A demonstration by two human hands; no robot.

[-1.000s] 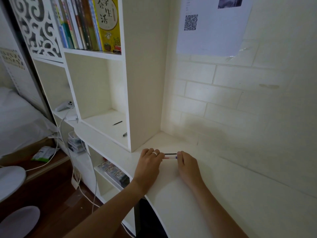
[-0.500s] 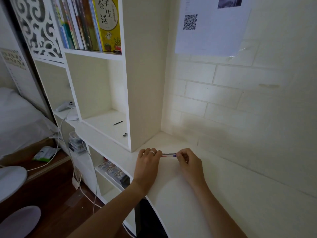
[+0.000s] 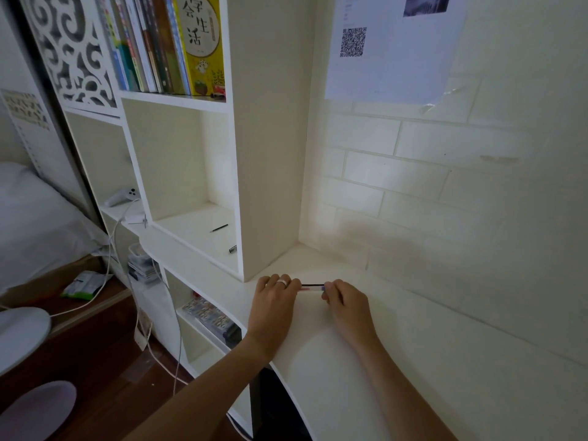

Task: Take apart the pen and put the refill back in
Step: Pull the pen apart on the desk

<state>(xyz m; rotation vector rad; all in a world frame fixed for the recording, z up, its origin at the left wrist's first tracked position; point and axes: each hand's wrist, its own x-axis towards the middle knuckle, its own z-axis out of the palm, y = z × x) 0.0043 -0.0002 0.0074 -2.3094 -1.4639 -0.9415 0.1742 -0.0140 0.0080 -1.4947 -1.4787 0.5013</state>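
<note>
Pen (image 3: 312, 288), slim with dark and reddish parts, spans both hands.

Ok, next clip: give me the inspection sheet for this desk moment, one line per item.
Surface: white desk, bare apart from the job's things.
Job's things: pen held level between both hands, just above the desk corner.
Clutter: two small dark pen-like pieces in the open shelf cubby; books above.
Grippers: left hand and right hand each pinch one pen end with the fingers.
Cables: white cable hangs down the shelf unit to the floor.
Surroundings: brick-pattern wall with a taped QR sheet; bed at left.
</note>
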